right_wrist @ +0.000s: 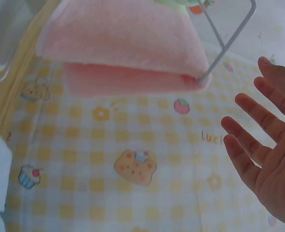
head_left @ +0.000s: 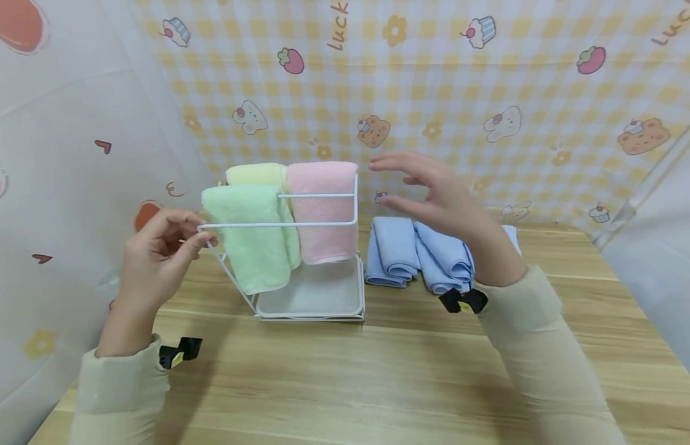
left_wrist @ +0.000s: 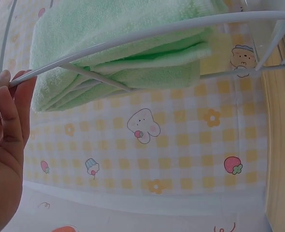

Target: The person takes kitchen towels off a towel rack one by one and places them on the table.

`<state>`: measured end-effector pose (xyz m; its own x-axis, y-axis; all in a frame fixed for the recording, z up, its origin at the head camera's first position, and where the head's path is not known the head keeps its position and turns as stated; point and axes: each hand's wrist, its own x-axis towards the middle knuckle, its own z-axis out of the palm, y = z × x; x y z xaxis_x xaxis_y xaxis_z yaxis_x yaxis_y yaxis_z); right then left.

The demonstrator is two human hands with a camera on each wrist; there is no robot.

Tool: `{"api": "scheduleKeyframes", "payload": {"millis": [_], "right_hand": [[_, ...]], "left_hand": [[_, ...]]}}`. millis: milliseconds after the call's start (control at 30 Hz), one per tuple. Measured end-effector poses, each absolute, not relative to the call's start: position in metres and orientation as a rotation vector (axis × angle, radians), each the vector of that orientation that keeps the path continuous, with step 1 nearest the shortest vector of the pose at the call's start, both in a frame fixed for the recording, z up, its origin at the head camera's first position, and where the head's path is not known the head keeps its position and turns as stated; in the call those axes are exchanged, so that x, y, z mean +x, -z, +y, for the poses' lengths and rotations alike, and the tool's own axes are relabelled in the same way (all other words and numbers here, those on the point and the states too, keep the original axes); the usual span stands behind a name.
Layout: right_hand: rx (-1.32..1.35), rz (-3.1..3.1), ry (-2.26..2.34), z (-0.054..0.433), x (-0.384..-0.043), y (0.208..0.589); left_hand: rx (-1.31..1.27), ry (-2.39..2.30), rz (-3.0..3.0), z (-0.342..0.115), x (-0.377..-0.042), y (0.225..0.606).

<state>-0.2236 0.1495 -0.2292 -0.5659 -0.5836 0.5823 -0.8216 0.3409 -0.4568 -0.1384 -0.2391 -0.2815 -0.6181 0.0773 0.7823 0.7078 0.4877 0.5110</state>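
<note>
A white wire towel rack (head_left: 317, 225) stands on the table with a pale tray (head_left: 311, 293) at its base. My left hand (head_left: 161, 256) pinches the front left corner of its top wire between thumb and fingers. Over the rack's bars hang a green towel (head_left: 247, 241), a yellow towel (head_left: 256, 173) behind it and a pink towel (head_left: 325, 213) at the back right. My right hand (head_left: 433, 191) is in the air right of the pink towel, fingers apart and holding nothing; the right wrist view shows the same open palm (right_wrist: 277, 154) beside the rack's corner.
Folded blue towels (head_left: 395, 247) lie on the wooden table (head_left: 322, 377) right of the rack, partly behind my right forearm. A checked cloth backdrop (head_left: 333, 93) rises behind the table, and a white printed curtain (head_left: 55, 204) hangs at the left.
</note>
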Motion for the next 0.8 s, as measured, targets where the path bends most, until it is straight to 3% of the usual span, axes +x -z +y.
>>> {"api": "scheduleKeyframes", "payload": {"millis": [433,800], "right_hand": [[1.449,-2.440,-1.065,0.077,-0.229,0.198],[1.621,-2.533,-0.997,0.031,-0.235,0.194]], "left_hand": [[-0.707,1.176,-2.041,-0.242,-0.141,0.283],[-0.692,1.173,-2.034,-0.241,-0.140,0.283]]}}
